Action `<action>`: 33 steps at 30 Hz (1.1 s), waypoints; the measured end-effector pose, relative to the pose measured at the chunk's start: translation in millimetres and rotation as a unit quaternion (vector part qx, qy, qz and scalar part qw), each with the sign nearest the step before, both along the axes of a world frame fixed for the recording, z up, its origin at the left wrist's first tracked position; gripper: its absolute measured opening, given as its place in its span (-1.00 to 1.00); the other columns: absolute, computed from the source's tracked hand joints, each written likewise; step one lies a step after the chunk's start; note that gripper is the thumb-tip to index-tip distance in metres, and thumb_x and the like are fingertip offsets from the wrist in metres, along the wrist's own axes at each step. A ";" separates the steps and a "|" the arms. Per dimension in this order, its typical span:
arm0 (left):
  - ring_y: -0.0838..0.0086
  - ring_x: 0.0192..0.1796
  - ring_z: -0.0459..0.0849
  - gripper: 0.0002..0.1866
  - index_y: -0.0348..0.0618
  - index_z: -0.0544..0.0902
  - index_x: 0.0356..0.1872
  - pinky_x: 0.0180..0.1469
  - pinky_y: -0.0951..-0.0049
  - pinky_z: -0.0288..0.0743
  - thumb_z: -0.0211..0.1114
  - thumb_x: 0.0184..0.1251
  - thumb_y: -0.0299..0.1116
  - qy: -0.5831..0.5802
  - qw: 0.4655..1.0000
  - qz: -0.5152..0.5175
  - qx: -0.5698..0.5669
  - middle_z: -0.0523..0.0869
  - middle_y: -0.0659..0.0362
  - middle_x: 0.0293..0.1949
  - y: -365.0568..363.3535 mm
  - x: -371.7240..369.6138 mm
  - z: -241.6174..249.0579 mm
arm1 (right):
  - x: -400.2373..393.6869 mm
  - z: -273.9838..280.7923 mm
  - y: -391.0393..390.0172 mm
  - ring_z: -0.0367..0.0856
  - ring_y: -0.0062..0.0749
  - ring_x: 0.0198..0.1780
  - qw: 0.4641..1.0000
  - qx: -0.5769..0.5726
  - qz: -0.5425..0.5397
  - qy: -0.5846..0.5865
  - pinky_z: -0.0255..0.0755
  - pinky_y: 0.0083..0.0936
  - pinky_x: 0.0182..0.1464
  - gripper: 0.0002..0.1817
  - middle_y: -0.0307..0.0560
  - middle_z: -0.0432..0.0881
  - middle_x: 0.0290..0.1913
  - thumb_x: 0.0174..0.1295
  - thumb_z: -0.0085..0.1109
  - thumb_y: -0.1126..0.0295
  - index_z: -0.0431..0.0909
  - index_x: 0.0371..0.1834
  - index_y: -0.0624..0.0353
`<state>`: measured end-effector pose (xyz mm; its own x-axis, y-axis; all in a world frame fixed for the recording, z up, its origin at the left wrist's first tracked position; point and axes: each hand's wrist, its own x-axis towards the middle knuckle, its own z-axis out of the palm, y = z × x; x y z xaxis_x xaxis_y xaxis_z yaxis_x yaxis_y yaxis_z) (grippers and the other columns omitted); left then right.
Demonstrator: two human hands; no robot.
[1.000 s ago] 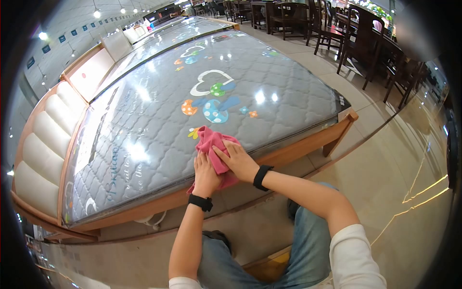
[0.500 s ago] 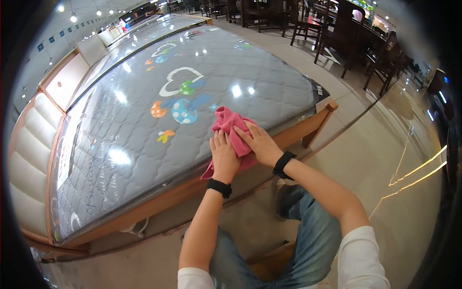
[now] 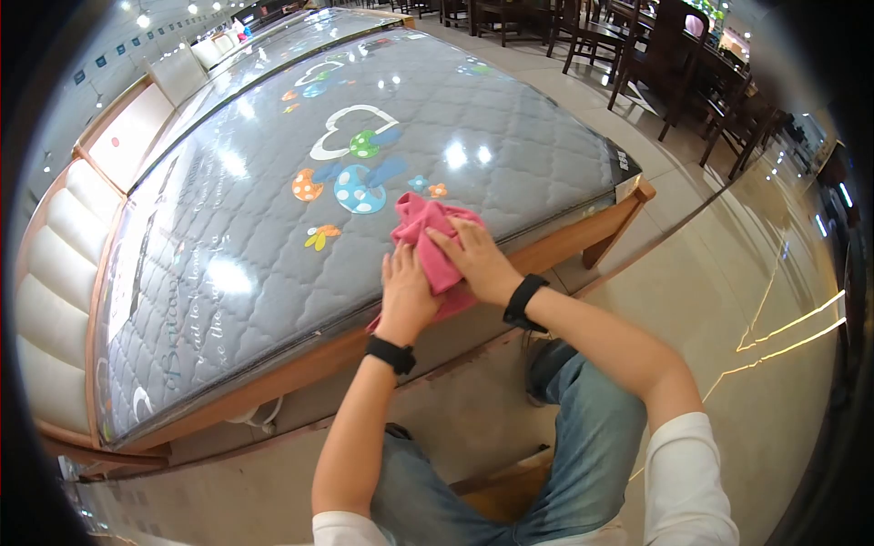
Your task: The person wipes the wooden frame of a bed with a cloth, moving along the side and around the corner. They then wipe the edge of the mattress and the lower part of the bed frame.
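Observation:
A crumpled pink cloth point(image 3: 435, 244) lies on the near edge of a grey quilted mattress point(image 3: 264, 318) under clear plastic, part of it hanging over the side. My left hand point(image 3: 407, 293) rests on the cloth's left part, its fingers pointing away from me. From the right, my right hand point(image 3: 478, 262) lies over the cloth with its fingers wrapped on the folds. Both wrists wear black bands. Blue, orange and green mushroom prints show on the mattress just beyond the cloth.
A wooden bed rail point(image 3: 555, 247) runs along the near side, with a cushioned headboard point(image 3: 59, 273) at the left. Dark wooden chairs point(image 3: 660, 64) stand at the back right on the tiled floor. Another plastic-covered mattress lies farther back.
Both hands and the cloth have shifted slightly left along the mattress edge. An orange flower print beside the cloth is now uncovered. The camera view has moved a little.

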<state>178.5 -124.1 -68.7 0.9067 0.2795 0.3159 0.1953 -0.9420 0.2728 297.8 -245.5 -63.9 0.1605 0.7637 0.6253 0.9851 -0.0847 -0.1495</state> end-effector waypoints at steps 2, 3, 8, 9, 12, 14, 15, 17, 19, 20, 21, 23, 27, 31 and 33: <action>0.01 0.36 0.17 -0.09 -0.39 0.21 0.28 0.41 0.00 -0.08 0.41 -0.16 -0.22 0.043 0.999 0.000 -0.014 0.29 -0.18 0.25 19.5 -24.2 6.3 | -21.0 -0.5 17.8 0.25 0.12 0.24 1.000 0.008 0.015 0.007 0.12 -0.08 0.28 -0.31 0.24 0.27 0.19 0.02 0.08 0.45 0.21 0.33 0.10; 0.01 0.36 0.17 -0.08 -0.36 0.21 0.29 0.41 0.00 -0.08 0.42 -0.17 -0.21 0.043 0.999 0.001 -0.020 0.29 -0.17 0.25 29.1 -35.5 6.2 | -31.7 -1.1 26.0 0.25 0.13 0.23 1.000 0.013 0.019 0.012 0.13 -0.06 0.26 -0.32 0.26 0.28 0.17 0.03 0.07 0.42 0.21 0.33 0.11; 0.02 0.34 0.19 -0.06 -0.21 0.22 0.32 0.40 -0.01 -0.07 0.44 -0.20 -0.20 0.066 0.996 0.024 -0.062 0.31 -0.12 0.24 49.9 -74.0 24.2 | -61.9 -9.3 63.1 0.21 0.15 0.25 0.997 0.045 0.052 0.024 0.08 -0.02 0.29 -0.27 0.30 0.24 0.19 -0.02 0.16 0.38 0.20 0.33 0.11; 0.04 0.33 0.20 -0.08 -0.19 0.23 0.31 0.38 -0.02 -0.05 0.43 -0.20 -0.22 0.061 0.996 0.026 -0.052 0.33 -0.09 0.22 52.9 -77.4 24.0 | -64.0 -9.4 64.4 0.18 0.16 0.28 0.997 0.039 0.054 0.025 0.05 -0.01 0.32 -0.23 0.31 0.21 0.22 -0.04 0.20 0.37 0.18 0.34 0.11; 0.05 0.32 0.22 -0.10 -0.19 0.24 0.30 0.37 0.02 -0.02 0.43 -0.19 -0.22 0.062 0.997 0.012 -0.046 0.33 -0.05 0.23 53.9 -80.2 23.2 | -64.6 -7.3 61.4 0.18 0.16 0.29 0.996 0.025 0.070 0.040 0.05 0.01 0.32 -0.22 0.31 0.20 0.23 -0.05 0.23 0.37 0.17 0.35 0.10; 0.06 0.32 0.23 -0.10 -0.18 0.25 0.29 0.37 0.04 -0.02 0.42 -0.19 -0.21 0.041 0.998 -0.001 -0.040 0.33 -0.05 0.24 57.1 -77.1 16.3 | -64.8 -7.4 61.4 0.17 0.16 0.29 0.997 0.021 0.066 0.042 0.06 0.01 0.32 -0.21 0.31 0.20 0.23 -0.05 0.24 0.38 0.18 0.34 0.10; 0.05 0.32 0.23 -0.11 -0.19 0.25 0.29 0.37 0.05 -0.01 0.42 -0.18 -0.20 0.034 0.999 -0.007 -0.034 0.34 -0.06 0.24 58.1 -74.6 15.6 | -64.2 -8.2 60.8 0.17 0.16 0.29 0.997 0.019 0.066 0.043 0.06 0.01 0.32 -0.21 0.31 0.19 0.23 -0.05 0.24 0.38 0.18 0.34 0.10; 0.05 0.32 0.23 -0.12 -0.21 0.26 0.28 0.36 0.07 0.01 0.41 -0.17 -0.19 0.020 0.999 -0.017 -0.026 0.34 -0.07 0.24 57.5 -67.2 16.0 | -61.9 -9.3 57.1 0.19 0.15 0.26 0.997 0.027 0.061 0.038 0.09 -0.02 0.30 -0.24 0.30 0.22 0.21 -0.05 0.24 0.38 0.20 0.32 0.10; 0.04 0.32 0.23 -0.12 -0.22 0.27 0.27 0.36 0.08 0.03 0.41 -0.17 -0.18 0.035 0.999 -0.011 -0.017 0.35 -0.08 0.24 52.6 -61.0 20.2 | -56.6 -11.0 51.9 0.21 0.15 0.25 0.997 0.025 0.058 0.037 0.11 -0.04 0.28 -0.25 0.29 0.23 0.20 -0.04 0.24 0.37 0.21 0.32 0.10; 0.03 0.32 0.23 -0.13 -0.23 0.27 0.27 0.35 0.08 0.04 0.41 -0.17 -0.18 0.042 0.999 -0.010 -0.012 0.35 -0.09 0.23 50.0 -56.9 22.6 | -52.3 -11.2 48.3 0.21 0.14 0.25 0.998 0.019 0.055 0.038 0.11 -0.04 0.28 -0.25 0.29 0.23 0.20 -0.04 0.24 0.36 0.21 0.32 0.10; 0.02 0.33 0.22 -0.14 -0.24 0.28 0.26 0.35 0.08 0.04 0.40 -0.16 -0.18 0.034 0.999 -0.020 -0.017 0.36 -0.09 0.23 48.2 -51.3 21.5 | -47.9 -9.2 42.9 0.21 0.14 0.25 0.998 0.013 0.051 0.039 0.12 -0.05 0.28 -0.25 0.29 0.23 0.20 -0.03 0.25 0.36 0.21 0.32 0.10; 0.01 0.33 0.22 -0.15 -0.25 0.30 0.25 0.35 0.08 0.05 0.40 -0.16 -0.17 0.016 0.999 -0.042 -0.026 0.36 -0.10 0.22 42.0 -34.8 16.7 | -34.5 -4.5 26.7 0.21 0.15 0.27 0.998 -0.006 0.044 0.047 0.13 -0.09 0.30 -0.24 0.29 0.21 0.22 0.00 0.25 0.36 0.18 0.34 0.10; -0.01 0.31 0.24 -0.19 -0.28 0.32 0.22 0.35 0.08 0.06 0.38 -0.13 -0.16 0.000 0.999 -0.040 -0.011 0.40 -0.11 0.17 11.9 6.3 10.5 | -2.8 -0.9 -7.7 0.18 0.15 0.31 0.997 -0.038 0.010 0.060 0.13 -0.14 0.34 -0.20 0.25 0.18 0.27 -0.01 0.27 0.39 0.14 0.38 0.06; 0.06 0.35 0.24 -0.22 -0.28 0.33 0.23 0.36 0.09 0.07 0.34 -0.09 -0.17 -0.024 0.999 -0.040 0.009 0.37 -0.09 0.24 -21.7 53.4 1.5 | 29.0 4.7 -48.8 0.21 0.13 0.30 0.997 -0.039 -0.035 0.050 0.16 -0.16 0.33 -0.21 0.23 0.19 0.27 0.00 0.25 0.42 0.14 0.38 0.05; 0.09 0.36 0.24 -0.23 -0.31 0.34 0.22 0.36 0.09 0.07 0.33 -0.08 -0.19 -0.058 0.997 -0.046 0.018 0.40 -0.08 0.23 -35.1 76.0 -3.7 | 44.8 3.3 -64.2 0.28 0.12 0.25 0.998 -0.029 -0.054 0.029 0.20 -0.16 0.29 -0.25 0.25 0.22 0.25 0.02 0.21 0.42 0.16 0.36 0.07</action>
